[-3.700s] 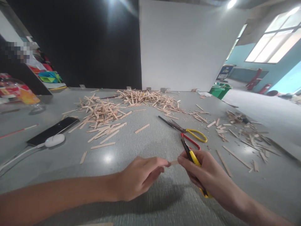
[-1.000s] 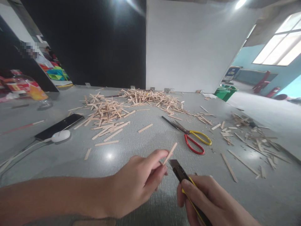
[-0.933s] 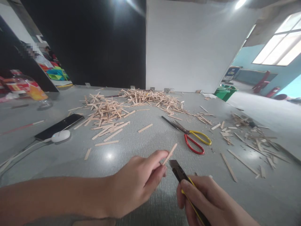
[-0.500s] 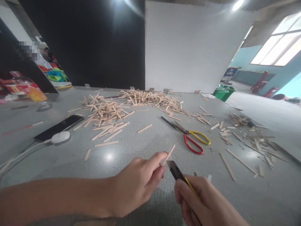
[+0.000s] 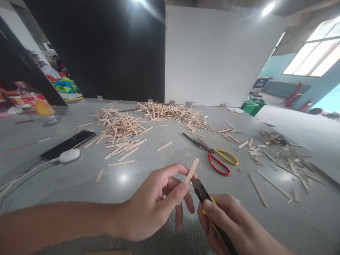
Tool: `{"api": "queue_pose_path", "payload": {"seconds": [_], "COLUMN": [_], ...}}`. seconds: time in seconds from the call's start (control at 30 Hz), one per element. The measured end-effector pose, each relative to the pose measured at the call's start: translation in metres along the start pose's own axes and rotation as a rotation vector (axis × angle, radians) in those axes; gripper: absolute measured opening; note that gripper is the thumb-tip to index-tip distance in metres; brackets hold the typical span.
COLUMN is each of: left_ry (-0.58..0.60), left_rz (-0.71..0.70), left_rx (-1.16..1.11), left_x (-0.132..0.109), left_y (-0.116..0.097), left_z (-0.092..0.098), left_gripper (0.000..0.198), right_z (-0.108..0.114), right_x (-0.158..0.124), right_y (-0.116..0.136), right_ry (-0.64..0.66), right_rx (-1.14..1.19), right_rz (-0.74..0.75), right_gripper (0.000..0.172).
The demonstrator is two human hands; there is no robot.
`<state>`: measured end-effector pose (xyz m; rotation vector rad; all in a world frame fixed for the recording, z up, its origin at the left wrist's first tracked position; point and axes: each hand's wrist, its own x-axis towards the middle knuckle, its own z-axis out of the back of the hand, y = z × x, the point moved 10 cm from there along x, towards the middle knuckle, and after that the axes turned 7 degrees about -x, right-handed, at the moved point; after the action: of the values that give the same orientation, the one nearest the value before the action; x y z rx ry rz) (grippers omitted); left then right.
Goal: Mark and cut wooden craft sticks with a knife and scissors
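Note:
Between the thumb and fingers of my left hand [image 5: 162, 198] is a small wooden stick [image 5: 192, 170], its rounded end pointing up and away. My right hand [image 5: 225, 216] grips a black and yellow utility knife [image 5: 203, 193]. The knife's blade tip is close to the stick's lower part; whether they touch I cannot tell. Beyond my hands lie scissors [image 5: 212, 152] with one red and one yellow handle, blades pointing to the far left. A loose stick [image 5: 164, 146] rests left of the scissors.
Heaped wooden sticks [image 5: 119, 124] cover the table's far middle, with scraps and shavings [image 5: 289, 159] at the right. On the left are a phone [image 5: 67, 144], a white charger [image 5: 69, 155] with its cable, and a bottle [image 5: 44, 106]. Black and white panels [image 5: 212, 53] stand behind.
My left hand has opened its lower fingers and turned the stick so its flat face shows. The knife has shifted slightly right, still in my right hand.

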<state>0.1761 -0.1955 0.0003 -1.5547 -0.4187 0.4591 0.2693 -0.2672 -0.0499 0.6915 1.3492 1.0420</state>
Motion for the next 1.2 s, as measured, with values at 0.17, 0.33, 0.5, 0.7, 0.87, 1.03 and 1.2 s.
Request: {"api": "queue_pose_path", "payload": {"seconds": [0.17, 0.33, 0.5, 0.7, 0.87, 1.03, 1.2], "left_ry": [0.029, 0.025, -0.003, -0.110, -0.275, -0.303, -0.239], "left_rz": [0.047, 0.047, 0.013, -0.065, -0.274, -0.282, -0.165], "left_rx": [-0.135, -0.132, -0.072, 0.231, 0.493, 0.487, 0.404], "left_x": [0.003, 0.004, 0.004, 0.001, -0.004, -0.005, -0.003], "left_y": [0.006, 0.009, 0.009, 0.001, -0.027, -0.035, -0.026], "left_z": [-0.002, -0.001, 0.002, 0.013, 0.027, 0.032, 0.028], "left_gripper": [0.035, 0.033, 0.033, 0.026, 0.025, 0.028, 0.018], "right_z": [-0.003, -0.005, -0.006, 0.009, 0.028, 0.034, 0.035], "right_x": [0.002, 0.004, 0.010, 0.010, 0.000, -0.001, -0.001], "right_y": [0.003, -0.004, -0.009, -0.002, 0.011, 0.017, 0.024], "right_ry": [0.068, 0.079, 0.043, -0.114, -0.208, -0.243, -0.269], "right_rx": [0.029, 0.074, 0.020, -0.199, -0.409, -0.456, -0.418], "right_rz": [0.013, 0.023, 0.013, 0.011, 0.044, 0.113, 0.173], "right_gripper": [0.061, 0.060, 0.060, 0.053, 0.045, 0.043, 0.042]}}
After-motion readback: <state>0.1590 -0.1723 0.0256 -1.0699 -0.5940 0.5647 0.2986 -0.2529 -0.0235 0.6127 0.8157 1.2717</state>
